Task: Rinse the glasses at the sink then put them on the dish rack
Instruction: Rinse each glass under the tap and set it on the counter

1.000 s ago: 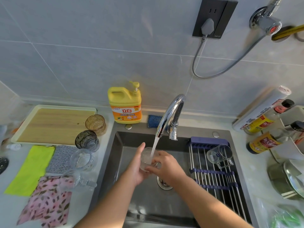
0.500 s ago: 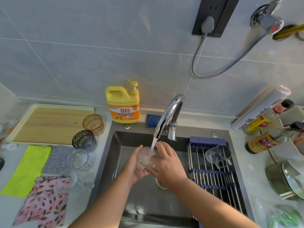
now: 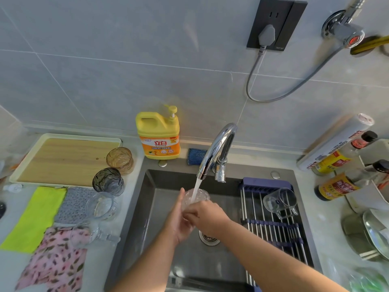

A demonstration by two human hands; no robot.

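Observation:
Both hands hold a clear textured glass [image 3: 195, 198] under the running faucet [image 3: 216, 152], over the dark sink [image 3: 151, 199]. My left hand [image 3: 179, 218] cups its left side and my right hand [image 3: 205, 216] grips its lower right. Water streams into the glass. A clear glass mug [image 3: 279, 202] lies on its side on the roll-up dish rack [image 3: 271, 226] across the sink's right part. On the counter to the left wait an amber glass [image 3: 120, 160], a grey glass [image 3: 107, 181], a clear glass [image 3: 102, 205] and a clear mug [image 3: 90, 236] lying on its side.
A yellow detergent bottle [image 3: 160, 135] and a blue sponge [image 3: 195, 155] sit behind the sink. Cloths [image 3: 35, 216] and a wooden tray [image 3: 63, 159] cover the left counter. Sauce bottles [image 3: 336, 184], a roll and metal bowls [image 3: 366, 234] crowd the right counter.
The glass has risen slightly towards the spout. My right hand slid from the rim down to the lower part of the glass.

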